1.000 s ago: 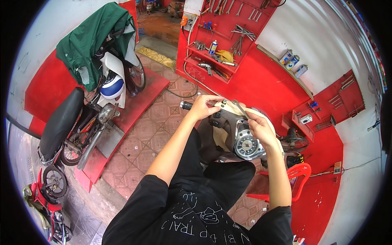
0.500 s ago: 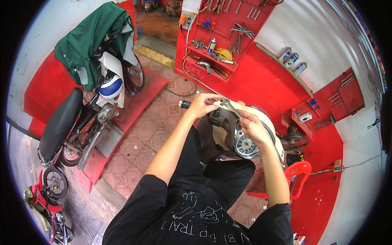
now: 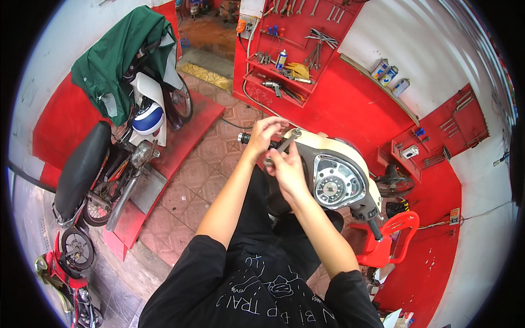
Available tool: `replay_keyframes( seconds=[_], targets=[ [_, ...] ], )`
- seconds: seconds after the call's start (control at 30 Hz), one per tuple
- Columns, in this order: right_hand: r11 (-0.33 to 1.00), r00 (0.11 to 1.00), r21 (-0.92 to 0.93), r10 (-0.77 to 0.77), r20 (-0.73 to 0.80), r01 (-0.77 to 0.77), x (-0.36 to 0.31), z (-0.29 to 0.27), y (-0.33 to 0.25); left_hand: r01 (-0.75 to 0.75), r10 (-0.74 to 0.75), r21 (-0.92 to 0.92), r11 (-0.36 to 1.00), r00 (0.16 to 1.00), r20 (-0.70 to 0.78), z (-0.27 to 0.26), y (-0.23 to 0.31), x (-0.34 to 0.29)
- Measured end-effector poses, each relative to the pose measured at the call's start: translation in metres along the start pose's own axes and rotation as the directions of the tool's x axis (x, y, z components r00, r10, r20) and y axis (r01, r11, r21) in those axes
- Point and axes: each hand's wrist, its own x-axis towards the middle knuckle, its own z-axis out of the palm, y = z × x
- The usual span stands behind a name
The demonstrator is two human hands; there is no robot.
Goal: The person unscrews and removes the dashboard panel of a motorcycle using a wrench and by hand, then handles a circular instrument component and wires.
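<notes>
Far left of the oval, silver-rimmed instrument dial (image 3: pixel 338 182), past the hands, a black rubber handlebar grip with a silver end (image 3: pixel 245 139) stuck out. Next came the left hand (image 3: pixel 265 135), upper left of the dial, fingers loosely spread and visibly clasping nothing; whether a fingertip brushed metal, I could not tell. The right hand (image 3: pixel 287 170), just left of the dial, pinched a slim grey metal wrench (image 3: pixel 285 144) between thumb and fingers. The wrench slanted up to the dial's upper left, its far head over the smooth cream plastic front panel (image 3: pixel 328 144). Whether that head sat fully on a fastener was unclear; if it did not, a hard pull could slip it, round the corners or scratch the panel. A sudden release might also knock the right knuckles against the left hand. Right of the dial, a red plastic chair (image 3: pixel 406 240) stood near the scooter.
</notes>
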Motion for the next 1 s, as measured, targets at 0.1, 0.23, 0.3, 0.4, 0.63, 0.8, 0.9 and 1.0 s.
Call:
replay_keyframes(
  seconds=[0.1,0.23,0.3,0.4,0.63,0.8,0.9,1.0],
  targets=[
    [0.999,0.993,0.007,-0.042,-0.107,0.043,0.014,0.020,0.016,0.029,-0.035,-0.111,0.993,0.997,-0.061,-0.003,-0.004,0.004],
    [0.995,0.996,0.055,-0.075,-0.050,0.078,-0.001,0.019,0.010,-0.018,0.020,0.019,1.000,0.996,-0.087,-0.006,-0.008,0.003],
    [0.997,0.997,0.044,-0.061,-0.057,0.064,-0.021,0.007,0.000,-0.017,0.021,0.089,0.996,0.999,-0.038,-0.007,-0.006,0.001],
    [0.984,0.996,-0.165,-0.050,0.078,0.063,-0.036,-0.026,-0.010,0.199,-0.197,-0.029,0.979,0.978,0.063,-0.007,0.007,-0.001],
    [1.000,0.967,0.030,-0.015,0.253,0.008,-0.034,-0.068,0.016,0.075,-0.105,0.141,0.987,0.969,0.222,0.053,0.056,-0.073],
    [0.429,0.760,-0.628,-0.401,0.511,0.649,-0.037,-0.071,0.000,0.204,-0.125,0.380,0.902,0.967,-0.221,0.046,0.068,-0.067],
    [0.281,0.837,-0.811,-0.375,0.399,0.513,-0.037,-0.084,-0.034,-0.062,0.223,0.809,0.584,0.971,-0.087,0.026,0.089,-0.057],
    [-0.039,0.721,-0.916,-0.603,0.340,0.399,-0.011,-0.106,-0.058,-0.069,0.199,0.909,0.412,0.980,-0.015,0.012,0.091,-0.057]
  ],
)
